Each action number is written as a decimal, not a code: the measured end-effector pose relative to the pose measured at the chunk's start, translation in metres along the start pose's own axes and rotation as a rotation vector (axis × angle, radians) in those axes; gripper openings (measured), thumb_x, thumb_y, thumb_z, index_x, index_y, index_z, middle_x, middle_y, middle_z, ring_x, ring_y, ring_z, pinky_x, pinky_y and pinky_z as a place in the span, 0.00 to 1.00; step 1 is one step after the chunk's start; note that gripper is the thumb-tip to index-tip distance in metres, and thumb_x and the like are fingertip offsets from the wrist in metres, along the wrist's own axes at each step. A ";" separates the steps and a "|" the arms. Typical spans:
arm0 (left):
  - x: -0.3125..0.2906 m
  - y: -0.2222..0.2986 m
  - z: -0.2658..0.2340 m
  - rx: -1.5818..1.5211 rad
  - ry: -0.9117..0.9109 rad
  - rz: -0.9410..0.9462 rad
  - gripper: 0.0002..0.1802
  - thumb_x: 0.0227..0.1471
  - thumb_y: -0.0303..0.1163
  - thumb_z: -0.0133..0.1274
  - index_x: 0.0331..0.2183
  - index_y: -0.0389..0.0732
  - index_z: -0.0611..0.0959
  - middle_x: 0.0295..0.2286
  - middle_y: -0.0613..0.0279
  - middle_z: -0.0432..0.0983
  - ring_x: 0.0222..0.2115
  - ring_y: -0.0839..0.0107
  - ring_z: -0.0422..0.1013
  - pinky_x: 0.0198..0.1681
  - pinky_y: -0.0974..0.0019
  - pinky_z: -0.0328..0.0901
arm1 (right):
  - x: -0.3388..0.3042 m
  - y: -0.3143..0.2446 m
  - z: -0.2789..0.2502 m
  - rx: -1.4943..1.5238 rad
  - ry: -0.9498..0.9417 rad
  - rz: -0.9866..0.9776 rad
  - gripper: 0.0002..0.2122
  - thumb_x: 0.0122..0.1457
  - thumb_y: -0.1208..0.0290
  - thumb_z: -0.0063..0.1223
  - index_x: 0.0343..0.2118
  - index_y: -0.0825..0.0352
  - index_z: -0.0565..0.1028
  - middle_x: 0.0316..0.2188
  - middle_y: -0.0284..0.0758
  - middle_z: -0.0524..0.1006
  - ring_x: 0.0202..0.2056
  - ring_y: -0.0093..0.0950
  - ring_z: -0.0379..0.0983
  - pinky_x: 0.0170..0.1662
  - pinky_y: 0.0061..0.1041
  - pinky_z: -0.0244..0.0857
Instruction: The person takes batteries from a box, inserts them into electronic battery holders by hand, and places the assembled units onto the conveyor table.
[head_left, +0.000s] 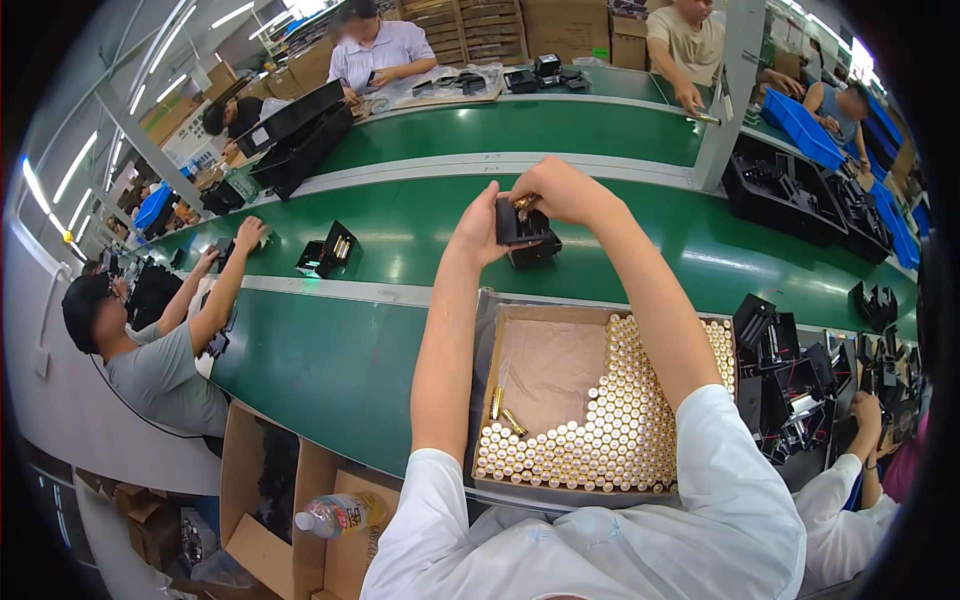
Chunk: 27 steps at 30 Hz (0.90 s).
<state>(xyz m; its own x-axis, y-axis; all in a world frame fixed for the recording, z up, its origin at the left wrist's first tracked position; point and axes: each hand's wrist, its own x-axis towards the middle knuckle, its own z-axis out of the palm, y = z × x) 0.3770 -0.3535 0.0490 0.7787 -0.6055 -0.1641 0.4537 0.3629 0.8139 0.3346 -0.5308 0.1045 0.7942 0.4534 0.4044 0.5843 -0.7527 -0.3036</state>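
My left hand (476, 228) grips a small black plastic case (514, 224) over the green belt, its fingers wrapped round the side. Pinched in my right hand (566, 190) is a gold battery (524, 201), at the top of the case; how many batteries the fingers hold is hidden. Another black case (538, 252) lies just beneath, partly covered. Below my forearms stands a cardboard tray (550, 365) packed with upright gold batteries (560, 450) along its front and right. Two loose batteries (505, 410) lie on the bare cardboard at its left.
On the belt (420, 240), an open black case (328, 252) with batteries sits to the left. Black parts (780, 370) are heaped right of the tray. A bottle (340, 515) rests in an open carton at lower left. Co-workers sit left, right and across; a post (722, 110) rises beyond.
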 end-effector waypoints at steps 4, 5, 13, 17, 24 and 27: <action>0.007 -0.006 -0.007 -0.033 0.053 0.041 0.24 0.66 0.47 0.40 0.48 0.33 0.72 0.38 0.48 0.75 0.35 0.58 0.76 0.37 0.50 0.75 | 0.001 0.003 0.007 0.167 0.127 -0.056 0.09 0.45 0.85 0.55 0.29 0.71 0.82 0.20 0.37 0.79 0.21 0.34 0.73 0.30 0.29 0.69; 0.010 -0.008 -0.009 -0.047 0.070 0.052 0.24 0.66 0.46 0.41 0.48 0.33 0.72 0.38 0.48 0.75 0.35 0.60 0.76 0.37 0.51 0.76 | 0.000 0.004 0.009 0.222 0.166 -0.072 0.08 0.46 0.85 0.54 0.29 0.71 0.82 0.20 0.37 0.79 0.20 0.34 0.73 0.30 0.29 0.70; 0.013 -0.026 0.001 0.335 0.377 0.283 0.21 0.61 0.39 0.51 0.48 0.34 0.71 0.37 0.49 0.73 0.34 0.62 0.74 0.32 0.57 0.74 | 0.007 -0.011 0.004 0.740 0.048 0.685 0.07 0.52 0.79 0.51 0.23 0.75 0.79 0.20 0.40 0.78 0.18 0.24 0.71 0.23 0.21 0.69; 0.015 -0.029 -0.002 0.414 0.416 0.352 0.21 0.59 0.36 0.54 0.49 0.35 0.69 0.37 0.49 0.72 0.35 0.63 0.72 0.31 0.59 0.73 | 0.006 -0.016 0.005 0.861 -0.031 0.695 0.09 0.54 0.78 0.50 0.20 0.76 0.77 0.18 0.40 0.77 0.17 0.22 0.72 0.22 0.19 0.70; 0.012 -0.020 -0.001 0.235 0.346 0.307 0.20 0.58 0.34 0.53 0.49 0.37 0.69 0.39 0.48 0.71 0.36 0.62 0.72 0.32 0.62 0.72 | 0.002 -0.027 -0.002 0.571 -0.194 0.684 0.10 0.54 0.77 0.51 0.19 0.77 0.77 0.15 0.37 0.75 0.14 0.23 0.71 0.20 0.19 0.70; 0.017 -0.023 -0.006 0.245 0.347 0.326 0.19 0.58 0.33 0.53 0.48 0.37 0.69 0.39 0.48 0.71 0.36 0.62 0.72 0.32 0.61 0.72 | 0.001 -0.030 -0.002 0.513 -0.232 0.669 0.11 0.54 0.76 0.52 0.19 0.77 0.77 0.13 0.36 0.75 0.13 0.24 0.71 0.19 0.20 0.70</action>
<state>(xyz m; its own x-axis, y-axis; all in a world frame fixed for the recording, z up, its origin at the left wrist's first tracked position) 0.3825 -0.3675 0.0245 0.9786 -0.2045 -0.0219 0.0823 0.2917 0.9530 0.3174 -0.5085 0.1162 0.9787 0.1211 -0.1660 -0.0578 -0.6132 -0.7878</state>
